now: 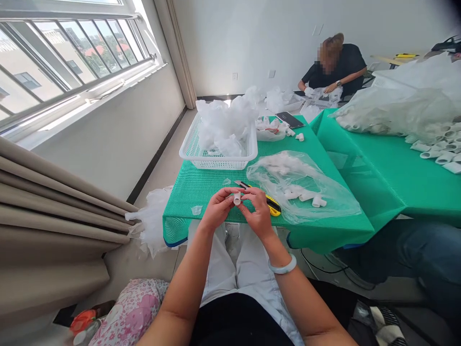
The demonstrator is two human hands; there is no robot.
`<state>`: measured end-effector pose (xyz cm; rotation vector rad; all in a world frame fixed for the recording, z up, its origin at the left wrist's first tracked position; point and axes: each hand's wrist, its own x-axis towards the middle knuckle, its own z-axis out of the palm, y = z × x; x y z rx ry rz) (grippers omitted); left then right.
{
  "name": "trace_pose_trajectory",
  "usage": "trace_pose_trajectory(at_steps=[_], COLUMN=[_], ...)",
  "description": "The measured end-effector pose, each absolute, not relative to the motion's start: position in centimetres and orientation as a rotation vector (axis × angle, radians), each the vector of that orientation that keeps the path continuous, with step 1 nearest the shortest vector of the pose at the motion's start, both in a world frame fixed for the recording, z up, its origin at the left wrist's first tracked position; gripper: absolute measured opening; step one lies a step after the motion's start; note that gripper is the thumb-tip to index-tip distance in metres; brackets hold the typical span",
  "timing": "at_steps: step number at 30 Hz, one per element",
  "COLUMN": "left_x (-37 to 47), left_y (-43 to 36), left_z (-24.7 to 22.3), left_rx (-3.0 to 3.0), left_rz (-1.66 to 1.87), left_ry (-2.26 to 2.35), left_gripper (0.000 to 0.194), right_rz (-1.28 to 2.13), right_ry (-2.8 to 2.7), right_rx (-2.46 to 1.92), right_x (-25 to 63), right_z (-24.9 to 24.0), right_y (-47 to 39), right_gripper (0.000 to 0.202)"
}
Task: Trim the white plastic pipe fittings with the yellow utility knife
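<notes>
Both the left hand (pixel 218 207) and the right hand (pixel 258 214) pinch a short white pipe fitting (pixel 236 198) in a narrow fingertip grip, near the front edge of the tabletop (pixel 212 185). Likely light, stiff, smooth plastic; its outer wall seems the best hold.

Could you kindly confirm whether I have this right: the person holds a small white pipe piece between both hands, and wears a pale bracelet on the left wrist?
Not quite: the head view shows the pale bracelet at the wrist of the right hand, not the left hand. The small white pipe piece is indeed held between both hands.
</notes>
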<state>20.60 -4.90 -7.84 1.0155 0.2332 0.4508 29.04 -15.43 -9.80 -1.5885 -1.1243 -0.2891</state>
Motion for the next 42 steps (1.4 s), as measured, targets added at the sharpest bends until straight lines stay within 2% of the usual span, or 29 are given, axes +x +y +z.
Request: trace_pose_trajectory(at_steps=[8, 11, 15, 20, 28, 42], left_x=[20.9, 21.1, 21.3, 21.5, 21.3, 20.9], left_y=[-4.9, -4.8, -4.7, -4.7, -4.4, -4.5], left_z=[-8.2, -8.6, -9.1, -9.2, -8.3, -7.7], left_rx=[1.045, 1.117, 1.278, 1.203, 0.948, 0.889], left_rz=[0.508, 0.565, 0.685, 0.807, 0.684, 0.612], left_ry=[0.309, 0.284, 0.236, 0.301, 0.349, 0.315], left_gripper=[0.024, 0.021, 0.012, 0.014, 0.021, 0.019], right_rz=[-0.258, -0.205, -0.075, 0.096, 0.028, -0.305], right_ry=[-1.136, -1.197, -1.235, -1.112, -0.766, -0.945], right_rx=[-1.621, -1.69, -1.71, -1.547, -1.455, -1.679], right_x=[28.7, 28.7, 29.2, 29.8, 29.5, 29.6], right_z=[-10.3, -10.4, -10.3, -9.8, -10.6, -9.5], right_y=[-15.4, -15.1, -14.8, -15.5, -15.7, -15.6], right_gripper=[0.008, 0.018, 0.022, 0.019, 0.012, 0.023])
